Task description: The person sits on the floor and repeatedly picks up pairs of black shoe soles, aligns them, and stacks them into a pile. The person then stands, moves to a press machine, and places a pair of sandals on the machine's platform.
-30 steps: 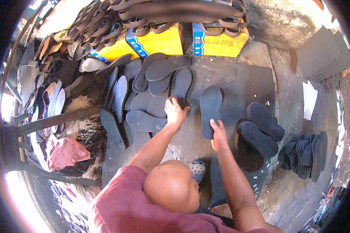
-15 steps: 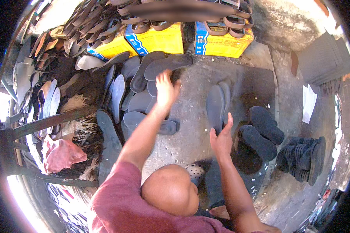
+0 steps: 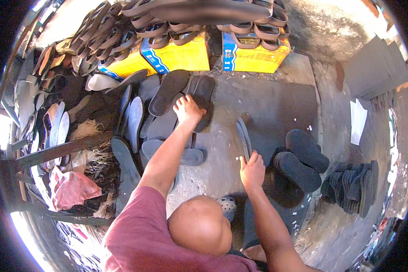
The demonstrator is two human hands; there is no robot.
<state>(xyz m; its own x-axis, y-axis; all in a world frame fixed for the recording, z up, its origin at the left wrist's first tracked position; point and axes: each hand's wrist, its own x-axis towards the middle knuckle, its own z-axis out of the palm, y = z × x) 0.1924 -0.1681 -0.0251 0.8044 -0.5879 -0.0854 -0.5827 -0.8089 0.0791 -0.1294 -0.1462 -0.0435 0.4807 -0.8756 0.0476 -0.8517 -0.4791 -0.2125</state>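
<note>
My right hand (image 3: 252,171) grips the near end of a pair of grey shoe soles (image 3: 244,136), stood on edge above the dark mat. My left hand (image 3: 189,111) reaches to the far left. Its fingers and thumb close about the near end of a pair of dark soles (image 3: 201,88), though the palm hides part of the grip. Beside that hand lies another dark sole (image 3: 169,90), tilted over a spread of grey soles (image 3: 162,124). Closer to me is a grey sole with its rounded end (image 3: 192,157) pointing right.
Yellow and blue boxes (image 3: 179,55) at the back carry rows of brown sandal straps (image 3: 154,29). Black soles (image 3: 299,170) lie right of my right hand, with a black stack (image 3: 351,188) beyond. A wooden frame (image 3: 63,149) and pink cloth (image 3: 75,188) stand left.
The dark soles by my left hand have swung from lying crosswise to pointing away from me. My right hand has closed on the grey pair and tipped it on edge.
</note>
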